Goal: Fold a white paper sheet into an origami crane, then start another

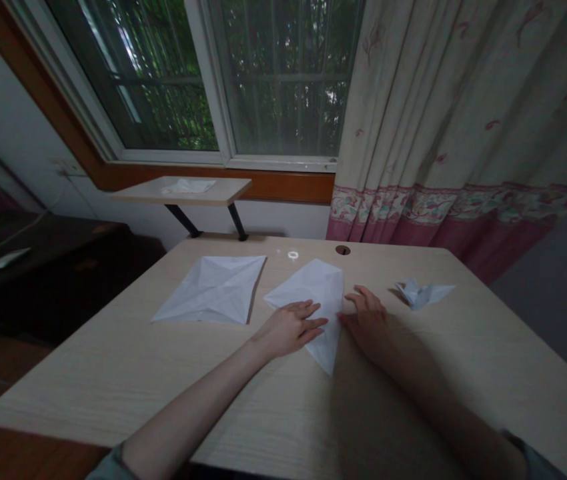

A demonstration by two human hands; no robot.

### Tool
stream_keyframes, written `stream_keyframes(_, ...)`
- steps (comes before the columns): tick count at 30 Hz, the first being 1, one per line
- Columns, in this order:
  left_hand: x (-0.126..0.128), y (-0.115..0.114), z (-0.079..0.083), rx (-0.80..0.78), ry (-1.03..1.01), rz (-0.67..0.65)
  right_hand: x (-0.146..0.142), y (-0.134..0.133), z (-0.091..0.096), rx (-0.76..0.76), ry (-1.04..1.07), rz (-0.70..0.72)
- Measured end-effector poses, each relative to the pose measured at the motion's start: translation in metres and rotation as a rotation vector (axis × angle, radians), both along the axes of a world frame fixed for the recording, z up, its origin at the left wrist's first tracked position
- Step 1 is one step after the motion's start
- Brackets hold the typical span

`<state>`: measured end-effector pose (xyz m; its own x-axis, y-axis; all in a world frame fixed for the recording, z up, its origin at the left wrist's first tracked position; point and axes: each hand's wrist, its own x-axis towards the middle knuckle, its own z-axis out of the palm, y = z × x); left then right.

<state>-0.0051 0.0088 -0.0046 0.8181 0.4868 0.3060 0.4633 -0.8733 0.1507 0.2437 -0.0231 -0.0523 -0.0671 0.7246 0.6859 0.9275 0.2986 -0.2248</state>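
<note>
A window and a floral curtain with a pink patterned hem occupy the far wall, and a narrow shelf on dark brackets stands below the sill, bearing a piece of white paper. A dark cabinet lies at far left. From the head view, a pale wood-grain desk fills the foreground, with a cable hole near its far edge. A kite-shaped folded paper lies on the desk at centre, its point toward the person. The left hand rests flat and open, fingers spread, with the fingertips on the paper's left edge. The right hand sits at the paper's right edge with fingers lightly bent, unclenched; whether it pinches the paper cannot be determined. A creased white paper sheet lies well left of the hands, and a small folded paper figure lies just beyond the right hand.
</note>
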Motion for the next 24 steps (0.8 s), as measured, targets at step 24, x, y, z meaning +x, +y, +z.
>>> stream_keyframes(24,-0.002,0.002,0.0,-0.051,-0.014,0.042,0.001,-0.003,0.019,-0.216,0.046,0.201)
